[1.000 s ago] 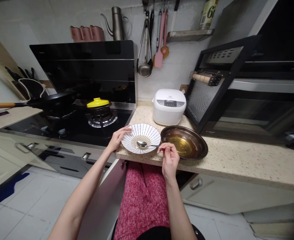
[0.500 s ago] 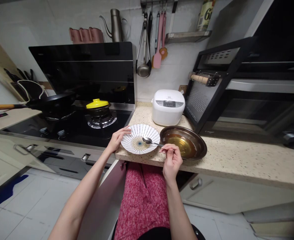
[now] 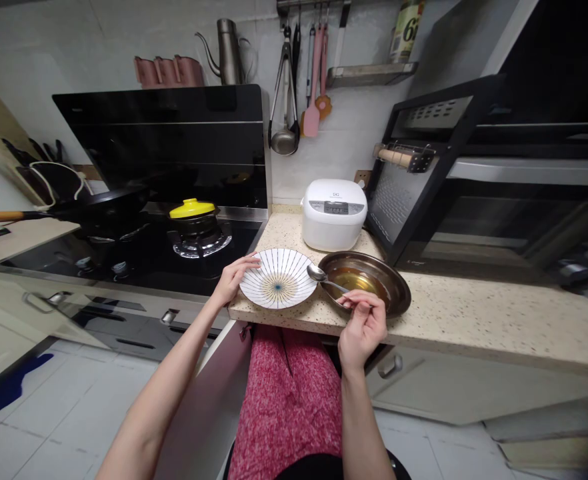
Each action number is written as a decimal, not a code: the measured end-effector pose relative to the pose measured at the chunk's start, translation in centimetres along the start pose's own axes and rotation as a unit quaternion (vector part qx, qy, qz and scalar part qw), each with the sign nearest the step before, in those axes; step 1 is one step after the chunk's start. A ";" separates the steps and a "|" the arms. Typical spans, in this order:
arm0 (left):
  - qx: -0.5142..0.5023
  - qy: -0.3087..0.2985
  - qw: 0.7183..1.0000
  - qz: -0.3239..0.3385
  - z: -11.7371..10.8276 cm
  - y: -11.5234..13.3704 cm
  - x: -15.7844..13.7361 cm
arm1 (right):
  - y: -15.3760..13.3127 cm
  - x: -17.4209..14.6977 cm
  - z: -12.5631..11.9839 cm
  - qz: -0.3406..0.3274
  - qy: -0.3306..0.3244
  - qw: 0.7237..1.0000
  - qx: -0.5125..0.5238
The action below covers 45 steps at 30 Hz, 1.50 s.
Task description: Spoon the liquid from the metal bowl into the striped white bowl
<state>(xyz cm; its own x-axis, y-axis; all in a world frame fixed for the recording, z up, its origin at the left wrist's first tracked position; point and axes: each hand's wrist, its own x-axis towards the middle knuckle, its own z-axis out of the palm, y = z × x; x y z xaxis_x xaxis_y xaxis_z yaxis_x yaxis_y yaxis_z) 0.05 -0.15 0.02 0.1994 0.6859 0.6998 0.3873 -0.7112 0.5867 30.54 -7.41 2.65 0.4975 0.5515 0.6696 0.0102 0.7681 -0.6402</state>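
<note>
A white plate with dark radiating lines (image 3: 277, 283) rests on the counter near its front edge. My left hand (image 3: 235, 280) is closed on the plate's left rim, fingers over the edge and thumb hidden. In a pinch, my right hand (image 3: 365, 325) holds a metal spoon (image 3: 335, 285) by its handle. The spoon's bowl is over the gap between the plate's right rim and a dark metal bowl (image 3: 400, 287). Inside the metal bowl lies a yellowish, glossy liquid (image 3: 357, 283). My right hand is above that bowl's front rim.
Behind the plate and bowl stands a white rice cooker (image 3: 335, 217). The gas stove on the left carries a small pot with a yellow lid (image 3: 192, 209) and a black wok (image 3: 101, 210). A black oven (image 3: 517, 230) stands right. The counter's front edge (image 3: 434, 343) runs before me.
My right hand has moved right with the spoon, taking its bowl from over the plate to beside the metal bowl's left rim. My left hand stays at the plate.
</note>
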 end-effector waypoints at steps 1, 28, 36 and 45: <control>0.001 -0.001 1.000 0.000 0.0 0.0 0.0 | -0.1 0.1 -0.1 -0.005 0.004 1.000 -0.007; 0.002 -0.004 1.000 -0.007 0.0 0.3 0.0 | 1.7 1.0 -1.9 -0.205 -0.133 0.958 -0.149; 0.002 -0.002 1.000 -0.009 0.0 0.3 0.0 | 1.3 -0.8 0.1 -0.084 -0.127 0.988 -0.031; 0.000 0.000 1.000 -0.014 0.0 0.3 0.0 | 2.7 -1.8 1.3 -0.036 -0.210 0.975 -0.066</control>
<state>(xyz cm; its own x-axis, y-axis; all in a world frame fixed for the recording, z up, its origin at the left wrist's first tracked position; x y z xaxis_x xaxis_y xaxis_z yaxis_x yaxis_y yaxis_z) 0.17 -0.34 0.21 0.1893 0.7053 0.6831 0.3933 -0.6919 0.6055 28.54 -5.85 0.24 0.0924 0.6033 0.7922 0.1583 0.7766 -0.6098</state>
